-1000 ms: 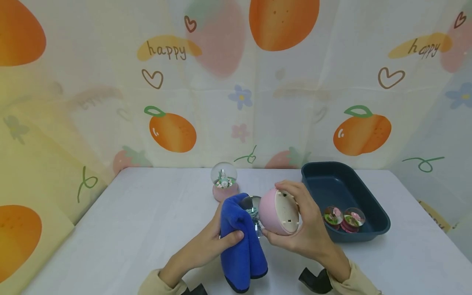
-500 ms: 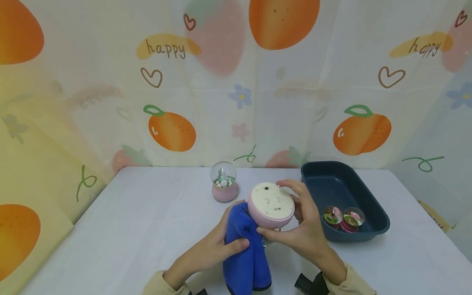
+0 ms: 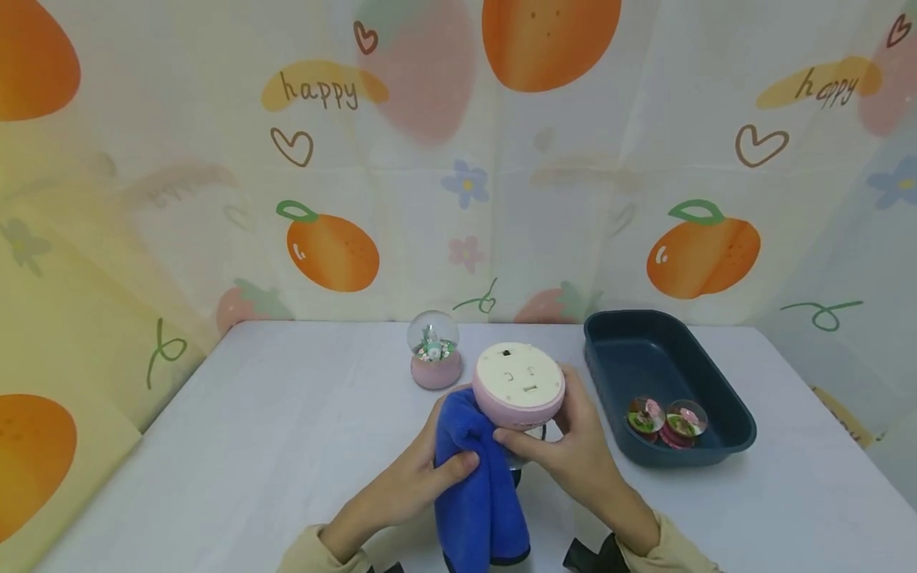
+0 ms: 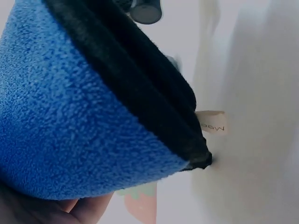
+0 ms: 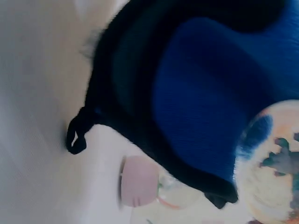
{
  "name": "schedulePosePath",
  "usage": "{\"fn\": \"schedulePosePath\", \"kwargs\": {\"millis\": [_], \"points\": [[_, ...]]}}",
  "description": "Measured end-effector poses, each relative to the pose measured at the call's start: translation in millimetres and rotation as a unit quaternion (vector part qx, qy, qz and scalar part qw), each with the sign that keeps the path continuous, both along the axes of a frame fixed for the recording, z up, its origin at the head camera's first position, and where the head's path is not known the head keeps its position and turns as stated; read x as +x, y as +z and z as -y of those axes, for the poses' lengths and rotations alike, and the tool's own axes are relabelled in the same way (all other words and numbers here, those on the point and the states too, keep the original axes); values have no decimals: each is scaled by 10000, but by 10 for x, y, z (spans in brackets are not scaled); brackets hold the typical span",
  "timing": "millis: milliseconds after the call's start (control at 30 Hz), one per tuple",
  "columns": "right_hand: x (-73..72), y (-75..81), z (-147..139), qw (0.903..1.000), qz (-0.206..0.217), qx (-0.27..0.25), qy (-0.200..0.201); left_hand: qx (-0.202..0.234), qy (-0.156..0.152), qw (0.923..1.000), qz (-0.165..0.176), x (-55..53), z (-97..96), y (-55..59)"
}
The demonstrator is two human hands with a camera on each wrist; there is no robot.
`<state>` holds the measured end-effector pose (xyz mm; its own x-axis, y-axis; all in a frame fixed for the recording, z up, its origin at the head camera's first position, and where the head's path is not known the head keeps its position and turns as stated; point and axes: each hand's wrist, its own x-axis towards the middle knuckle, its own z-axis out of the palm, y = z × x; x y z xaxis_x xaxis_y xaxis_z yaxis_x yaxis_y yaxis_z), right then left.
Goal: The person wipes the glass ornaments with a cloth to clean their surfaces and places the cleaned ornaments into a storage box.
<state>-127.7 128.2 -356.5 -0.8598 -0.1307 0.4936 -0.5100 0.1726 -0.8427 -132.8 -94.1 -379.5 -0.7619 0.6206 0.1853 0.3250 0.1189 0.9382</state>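
A snow globe (image 3: 519,382) with a pink base is tipped over in the head view, its cream underside showing. My right hand (image 3: 580,450) grips it from the right. A blue cloth (image 3: 469,477) with dark edging hangs from my left hand (image 3: 404,481), thumb on the front, its upper part against the globe. The cloth (image 4: 88,107) fills much of the left wrist view, with a few fingers (image 4: 93,205) below. In the right wrist view the clear ball (image 5: 261,182) shows beside the cloth; the right hand is not visible there. Cloth and base hide most of the ball.
Behind the hands stands another snow globe (image 3: 435,350) on a pink base. A dark blue tray (image 3: 645,350) at right holds two small globes (image 3: 683,424) in its near end. A white cloth covers the table (image 3: 286,414); a fruit-printed curtain (image 3: 559,215) hangs behind.
The held snow globe has turned from lying sideways to showing its underside towards the head camera, and moved slightly left. The right fingers have shifted behind the base. The left hand keeps the cloth.
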Motion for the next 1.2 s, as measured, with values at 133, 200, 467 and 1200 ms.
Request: {"fn": "schedulePosePath", "kwargs": {"millis": [133, 200, 467, 1200], "points": [[11, 39, -16, 9972, 486, 523, 204, -22, 78, 10000, -24, 0, -11, 27], [5, 57, -40, 9947, 665, 699, 342, 0, 109, 9999, -12, -8, -16, 33], [-53, 87, -153, 9823, 1014, 1029, 1196, 162, 175, 9997, -17, -37, -12, 24], [-124, 18, -129, 9941, -412, 993, 158, 995, 1745, 9796, 48, 2, 96, 100]]}}
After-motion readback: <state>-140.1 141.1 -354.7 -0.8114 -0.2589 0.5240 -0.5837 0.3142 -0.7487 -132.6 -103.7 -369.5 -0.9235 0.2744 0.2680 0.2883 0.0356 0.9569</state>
